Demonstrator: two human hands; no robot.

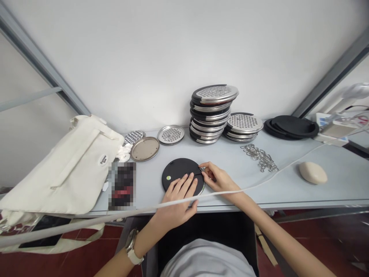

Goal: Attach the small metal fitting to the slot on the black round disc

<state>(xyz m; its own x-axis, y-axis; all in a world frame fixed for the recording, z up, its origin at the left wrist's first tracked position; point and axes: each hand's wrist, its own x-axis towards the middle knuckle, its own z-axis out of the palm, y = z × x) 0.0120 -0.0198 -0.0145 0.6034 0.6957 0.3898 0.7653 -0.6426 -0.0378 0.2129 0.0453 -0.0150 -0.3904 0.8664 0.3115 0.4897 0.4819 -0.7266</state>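
Observation:
A round black disc (180, 166) with a green-and-white sticker lies on the table in front of me. My left hand (181, 194) rests flat on top of it, fingers stretched out. At the disc's right edge, my right hand (216, 176) pinches a small metal piece (202, 169), mostly hidden by the fingertips. A thin line crosses the disc towards that spot. To the right lies a heap of small metal hooks or clips (259, 157). Behind the disc are a tall stack of round metal graters with black rims (211, 115) and a shorter stack (244, 125).
Loose round metal plates (171, 135) lie at the back left, beside a cream bag (75, 165). Several black discs (291, 127) are piled at the back right, near a beige rounded object (313, 172). A white cable (259, 185) hangs across the view before my arms.

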